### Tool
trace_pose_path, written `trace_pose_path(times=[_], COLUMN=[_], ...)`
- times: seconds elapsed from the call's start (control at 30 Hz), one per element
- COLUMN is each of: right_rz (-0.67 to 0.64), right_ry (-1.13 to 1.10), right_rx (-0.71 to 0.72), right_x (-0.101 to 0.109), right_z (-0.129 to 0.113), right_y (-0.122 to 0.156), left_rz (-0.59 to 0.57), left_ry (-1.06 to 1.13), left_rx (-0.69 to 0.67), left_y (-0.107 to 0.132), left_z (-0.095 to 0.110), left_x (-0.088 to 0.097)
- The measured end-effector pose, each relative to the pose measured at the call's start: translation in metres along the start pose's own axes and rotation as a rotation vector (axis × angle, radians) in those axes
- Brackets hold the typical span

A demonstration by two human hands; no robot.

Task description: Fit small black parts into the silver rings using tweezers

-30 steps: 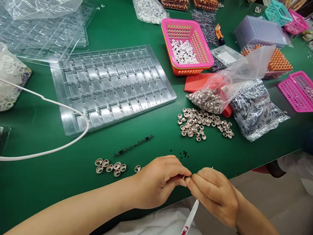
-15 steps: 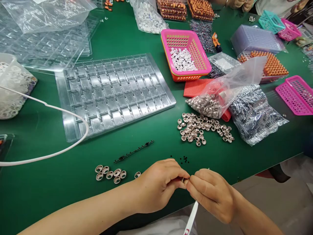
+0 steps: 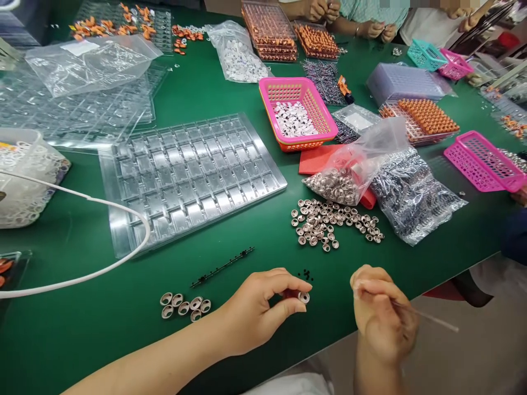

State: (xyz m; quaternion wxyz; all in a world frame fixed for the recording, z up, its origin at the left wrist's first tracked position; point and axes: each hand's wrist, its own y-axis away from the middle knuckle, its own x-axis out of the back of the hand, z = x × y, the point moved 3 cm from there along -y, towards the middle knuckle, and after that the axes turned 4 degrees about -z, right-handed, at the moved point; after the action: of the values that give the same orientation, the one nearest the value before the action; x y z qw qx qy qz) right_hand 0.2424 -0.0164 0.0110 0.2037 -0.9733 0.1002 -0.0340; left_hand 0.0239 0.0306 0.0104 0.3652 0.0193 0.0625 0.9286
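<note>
My left hand (image 3: 263,312) pinches a small round metallic ring (image 3: 303,297) between thumb and fingertips, low over the table edge. Its open face shows a hole. Off to the right and apart from it, my right hand (image 3: 382,312) is raised, slightly blurred, with its fingers closed around a thin pale stick (image 3: 438,319). Tiny black pieces (image 3: 305,274) lie just beyond my left fingertips. Several similar metallic rings (image 3: 184,308) sit in a group left of my left wrist, near a thin black strip with small knobs (image 3: 222,267).
A pile of metallic rings (image 3: 325,219) lies by a bag of more (image 3: 337,184). Behind are a pink basket of white pieces (image 3: 263,101), a clear compartment tray (image 3: 280,186) and a silvery bag (image 3: 415,192). A white cable (image 3: 102,271) crosses the left side. Other people's hands (image 3: 373,30) are at the far side.
My right hand has parted from the left and moved right and up, its stick now pointing right. The ring in my left fingers has come into view. The camera view has shifted.
</note>
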Motion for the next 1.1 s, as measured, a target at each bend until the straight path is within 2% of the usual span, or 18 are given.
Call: trace_pose_path(times=[0.1, 0.2, 0.53, 0.63, 0.73, 0.93, 1.1], right_rz=[0.144, 0.161, 0.114, 0.068, -0.046, -0.527, -0.681], right_ry=[-0.178, -0.228, -0.221, -0.16, 0.028, 0.379, 0.534], right_rx=[-0.145, -0.212, -0.181, -0.11, -0.035, 0.189, 0.307], right_x=[0.002, 0.004, 0.0, -0.003, -0.006, -0.02, -0.026], right_z=[0.008, 0.011, 0.01, 0.005, -0.003, -0.014, -0.017], right_y=[0.0, 0.001, 0.005, 0.007, 0.011, 0.014, 0.007], left_rz=[0.008, 0.001, 0.042, 0.042, 0.038, 0.022, 0.013], left_ry=[0.012, 0.014, -0.007, -0.019, -0.034, -0.125, -0.204], left_rx=[0.044, 0.066, -0.022, -0.02, -0.031, -0.124, -0.268], left_y=[0.0, 0.002, 0.002, 0.002, 0.002, 0.003, 0.004], left_z=[0.0, -0.001, -0.002, -0.002, -0.003, 0.001, 0.004], left_x=[0.0, -0.001, -0.003, -0.003, -0.004, -0.006, -0.007])
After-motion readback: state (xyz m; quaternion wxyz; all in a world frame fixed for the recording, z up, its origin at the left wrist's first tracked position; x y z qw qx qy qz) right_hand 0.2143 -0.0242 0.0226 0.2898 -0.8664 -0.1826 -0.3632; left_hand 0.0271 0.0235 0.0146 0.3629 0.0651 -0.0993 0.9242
